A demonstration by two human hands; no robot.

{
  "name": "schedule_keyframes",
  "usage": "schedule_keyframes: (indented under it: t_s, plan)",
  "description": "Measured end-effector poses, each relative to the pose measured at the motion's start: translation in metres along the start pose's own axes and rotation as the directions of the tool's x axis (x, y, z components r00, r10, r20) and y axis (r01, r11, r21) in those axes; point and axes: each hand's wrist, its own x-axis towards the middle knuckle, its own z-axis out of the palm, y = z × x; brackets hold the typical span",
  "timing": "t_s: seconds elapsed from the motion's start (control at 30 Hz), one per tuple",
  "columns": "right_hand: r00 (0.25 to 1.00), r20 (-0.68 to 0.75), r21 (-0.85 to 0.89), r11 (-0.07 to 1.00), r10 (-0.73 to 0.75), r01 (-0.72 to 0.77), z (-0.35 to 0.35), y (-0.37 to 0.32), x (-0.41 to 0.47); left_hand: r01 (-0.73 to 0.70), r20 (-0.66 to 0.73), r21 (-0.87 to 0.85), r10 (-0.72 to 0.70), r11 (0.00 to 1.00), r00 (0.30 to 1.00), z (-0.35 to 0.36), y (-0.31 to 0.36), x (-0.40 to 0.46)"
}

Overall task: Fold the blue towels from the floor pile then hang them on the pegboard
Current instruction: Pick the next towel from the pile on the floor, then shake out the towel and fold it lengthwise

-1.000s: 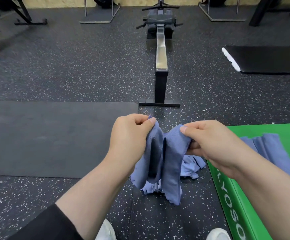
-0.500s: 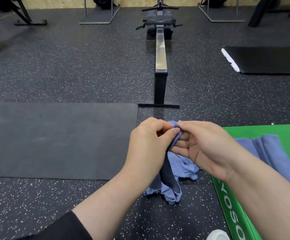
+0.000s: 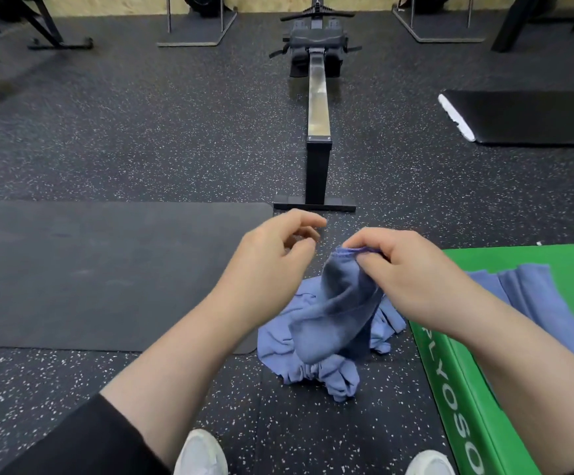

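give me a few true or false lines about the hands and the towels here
1. The right hand pinches the top edge of a blue towel. True.
2. The left hand grips the same towel. False: it holds nothing, fingers loosely curled beside the towel.
3. More blue towels lie in a pile on the floor under the held one. True.
4. The green box is bare on top. False: blue cloth lies on it.
5. The held towel hangs on a pegboard. False: no pegboard is in view, and the towel hangs from the right hand.
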Motion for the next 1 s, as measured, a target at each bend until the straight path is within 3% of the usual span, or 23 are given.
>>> schedule_keyframes:
  t_s: [0.1,0.17,0.3,0.5,0.7,0.8,0.87,1.0]
  plan:
    - [0.998,0.013,-0.023,0.998,-0.063,0.063,-0.004,-0.005,-0.004,-0.068,0.221,0.081,0.048,0.994,0.974,0.003,-0.004,-0.003]
    - [0.995,0.005,-0.018,0.995,-0.096,0.096,-0.008,-0.007,-0.008,-0.066,0.295,0.049,0.048,0.997,0.954,0.006,-0.005,-0.005]
    - [0.995,-0.056,0.009,0.996,-0.084,0.085,-0.016,-0.008,-0.014,0.032,0.349,-0.038,-0.017,0.999,0.937,0.006,-0.001,-0.009]
    - [0.984,-0.174,0.055,0.998,0.031,-0.022,-0.025,0.001,-0.022,0.119,0.368,-0.034,-0.098,0.992,0.925,0.001,-0.008,-0.017]
    - [0.975,-0.211,0.087,0.995,0.075,-0.057,-0.026,0.008,-0.034,0.163,0.257,0.166,-0.202,0.972,0.945,-0.011,-0.017,-0.031]
    - [0.971,-0.226,0.104,0.993,0.082,-0.059,-0.026,0.009,-0.037,0.124,0.137,0.506,-0.221,0.854,0.966,-0.022,-0.027,-0.033]
    - [0.965,-0.247,0.109,0.992,0.086,-0.06,-0.029,0.009,-0.04,0.155,0.02,0.636,-0.217,0.756,0.976,-0.031,-0.035,-0.036]
    - [0.954,-0.288,0.117,0.992,0.086,-0.054,-0.038,0.014,-0.045,0.301,-0.19,0.648,-0.234,0.7,0.953,-0.059,-0.049,-0.039]
